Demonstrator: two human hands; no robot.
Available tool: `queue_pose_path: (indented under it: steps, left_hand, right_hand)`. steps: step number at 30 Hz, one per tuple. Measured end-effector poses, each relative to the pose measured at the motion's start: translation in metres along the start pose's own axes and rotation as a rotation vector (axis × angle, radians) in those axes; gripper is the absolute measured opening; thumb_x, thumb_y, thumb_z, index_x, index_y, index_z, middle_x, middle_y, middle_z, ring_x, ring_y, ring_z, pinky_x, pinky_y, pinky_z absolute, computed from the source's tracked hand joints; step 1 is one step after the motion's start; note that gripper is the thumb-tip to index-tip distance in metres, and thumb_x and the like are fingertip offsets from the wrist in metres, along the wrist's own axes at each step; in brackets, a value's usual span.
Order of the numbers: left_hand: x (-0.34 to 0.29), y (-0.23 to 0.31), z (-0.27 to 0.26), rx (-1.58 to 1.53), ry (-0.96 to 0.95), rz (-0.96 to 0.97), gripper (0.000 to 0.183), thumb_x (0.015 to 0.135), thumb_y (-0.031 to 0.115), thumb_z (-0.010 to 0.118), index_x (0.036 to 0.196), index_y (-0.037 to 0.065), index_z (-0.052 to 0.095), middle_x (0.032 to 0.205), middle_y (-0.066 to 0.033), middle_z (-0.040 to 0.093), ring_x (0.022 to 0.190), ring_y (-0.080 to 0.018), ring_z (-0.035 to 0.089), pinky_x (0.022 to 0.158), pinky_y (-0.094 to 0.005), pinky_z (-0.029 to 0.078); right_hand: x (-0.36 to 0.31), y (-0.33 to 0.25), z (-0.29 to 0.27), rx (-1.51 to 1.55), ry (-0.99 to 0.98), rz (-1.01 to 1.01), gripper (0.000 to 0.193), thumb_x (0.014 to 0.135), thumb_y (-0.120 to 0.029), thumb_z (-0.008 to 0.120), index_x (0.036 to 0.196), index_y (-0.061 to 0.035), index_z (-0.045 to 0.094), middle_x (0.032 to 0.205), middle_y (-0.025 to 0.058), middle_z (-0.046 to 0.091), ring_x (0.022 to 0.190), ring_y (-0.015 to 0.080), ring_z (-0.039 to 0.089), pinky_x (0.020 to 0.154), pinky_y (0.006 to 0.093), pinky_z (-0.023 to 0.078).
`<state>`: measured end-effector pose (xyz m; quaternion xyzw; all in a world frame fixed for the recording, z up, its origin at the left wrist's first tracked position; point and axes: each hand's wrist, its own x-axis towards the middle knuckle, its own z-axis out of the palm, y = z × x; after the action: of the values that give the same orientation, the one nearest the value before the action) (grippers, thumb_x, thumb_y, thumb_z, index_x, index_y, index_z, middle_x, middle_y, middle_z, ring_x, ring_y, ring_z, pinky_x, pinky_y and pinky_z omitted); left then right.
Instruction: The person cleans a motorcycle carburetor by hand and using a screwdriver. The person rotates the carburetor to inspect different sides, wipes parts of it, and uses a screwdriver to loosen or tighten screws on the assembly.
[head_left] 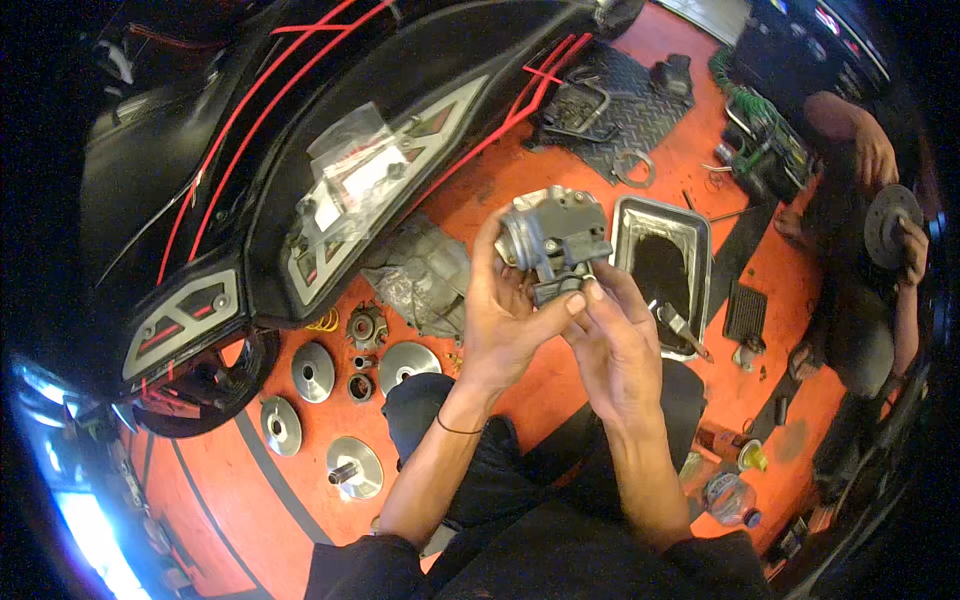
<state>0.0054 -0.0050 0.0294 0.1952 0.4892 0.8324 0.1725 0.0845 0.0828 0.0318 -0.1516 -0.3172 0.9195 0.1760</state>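
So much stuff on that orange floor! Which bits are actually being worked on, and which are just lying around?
In hand:
- grey metal engine part, held by the left hand and right hand

Lying about:
- round metal discs
- metal tray of dark liquid
- plastic bags
- black scooter panel
- plastic bottle

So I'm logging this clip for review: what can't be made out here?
Head view:
- Underside of the grey metal throttle body: hidden by the left hand and right hand.
- Contents of the rectangular metal tray: dark, unclear.
- Co-worker's round metal disc: blurred near the rim.
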Motion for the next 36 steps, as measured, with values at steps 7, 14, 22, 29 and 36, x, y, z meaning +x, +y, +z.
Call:
queue_pose_path:
  steps: [7, 14, 22, 29, 36]
  left_hand:
    - [-0.001, 0.001, -0.012, -0.24, 0.021, -0.19, 0.089, 0.074, -0.002, 0.072, 0.145, 0.005, 0.019, 0.133, -0.0128, 0.042, 0.12, -0.0225, 0.047, 0.103, -0.0378, 0.04]
    - [0.001, 0.01, -0.046, -0.585, 0.121, -0.163, 0.063, 0.081, 0.014, 0.062, 0.137, 0.007, 0.034, 0.125, -0.0118, 0.052, 0.113, -0.0268, 0.054, 0.102, -0.0456, 0.043]
    - [0.001, 0.033, -0.071, -0.593, 0.296, -0.07, 0.056, 0.082, 0.014, 0.059, 0.133, 0.009, 0.036, 0.121, -0.0152, 0.053, 0.108, -0.0288, 0.056, 0.097, -0.0462, 0.045]
    - [0.001, 0.046, -0.089, -0.615, 0.303, 0.012, 0.051, 0.083, 0.011, 0.056, 0.13, 0.008, 0.037, 0.119, -0.0144, 0.054, 0.11, -0.0294, 0.056, 0.099, -0.0467, 0.043]
    - [-0.001, 0.052, -0.096, -0.655, 0.263, -0.037, 0.056, 0.081, 0.006, 0.053, 0.134, 0.006, 0.036, 0.123, -0.0155, 0.051, 0.114, -0.0296, 0.053, 0.104, -0.0481, 0.04]
  right_hand:
    - [-0.004, -0.004, 0.008, -0.181, -0.022, -0.037, 0.039, 0.095, -0.015, 0.053, 0.126, 0.0082, 0.048, 0.118, 0.0154, 0.057, 0.111, 0.0275, 0.058, 0.097, 0.0442, 0.047]
    - [0.017, -0.039, 0.036, -1.094, -0.132, -0.244, 0.026, 0.093, -0.012, 0.056, 0.111, 0.0064, 0.06, 0.08, 0.01, 0.067, 0.077, 0.0166, 0.067, 0.069, 0.0274, 0.052]
    - [0.229, 0.013, 0.096, -1.621, -0.551, -0.805, 0.023, 0.079, -0.012, 0.065, 0.099, -0.0001, 0.067, 0.091, 0.0218, 0.067, 0.087, 0.0368, 0.065, 0.079, 0.0378, 0.05]
    - [0.281, 0.047, 0.128, -2.032, -0.981, -0.655, 0.026, 0.072, -0.011, 0.071, 0.098, -0.0074, 0.071, 0.095, 0.0213, 0.067, 0.093, 0.0372, 0.063, 0.081, 0.0422, 0.05]
    - [0.29, 0.053, 0.14, -2.077, -0.976, -0.57, 0.021, 0.075, -0.013, 0.065, 0.094, -0.0047, 0.068, 0.089, 0.0206, 0.067, 0.085, 0.0383, 0.065, 0.077, 0.0448, 0.051]
